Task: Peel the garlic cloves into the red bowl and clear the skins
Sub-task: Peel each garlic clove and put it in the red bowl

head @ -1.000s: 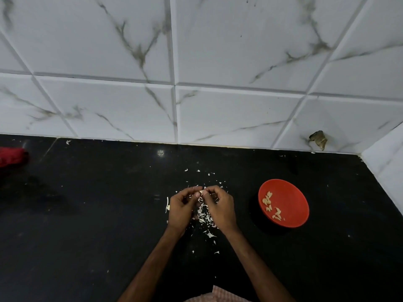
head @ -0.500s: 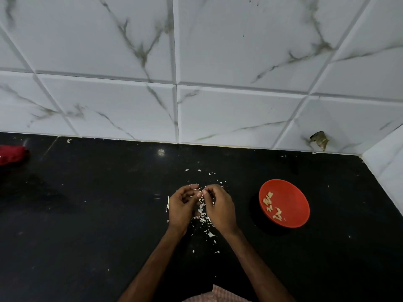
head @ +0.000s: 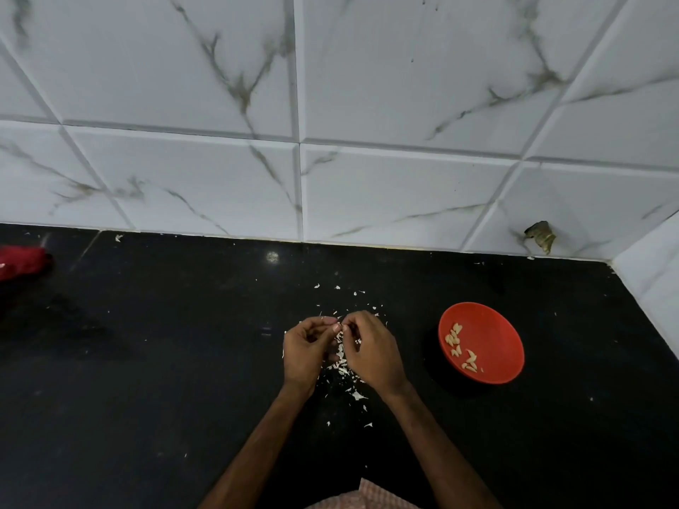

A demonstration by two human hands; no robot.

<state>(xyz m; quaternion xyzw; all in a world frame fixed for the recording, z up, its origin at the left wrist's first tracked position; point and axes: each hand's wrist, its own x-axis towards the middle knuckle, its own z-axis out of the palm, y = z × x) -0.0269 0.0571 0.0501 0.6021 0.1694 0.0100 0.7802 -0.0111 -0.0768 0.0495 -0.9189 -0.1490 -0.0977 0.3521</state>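
A round, shallow red plastic bowl point(head: 492, 325) sits upright on the black counter point(head: 147, 398), holding about ten pale peeled garlic cloves point(head: 461, 349) along its left side. Thin white papery skins point(head: 354, 394) lie scattered left of it, beneath a small pale piece point(head: 338, 327), mostly hidden, pinched between left hand point(head: 306, 352) and right hand point(head: 371, 352).

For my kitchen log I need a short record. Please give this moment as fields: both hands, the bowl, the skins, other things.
left hand: pinches a small pale garlic clove at the fingertips
right hand: pinches the same clove from the other side
red bowl: on the black counter, right of the hands, holds peeled cloves
skins: scattered on the counter under and around the hands
other: red cloth at the far left edge
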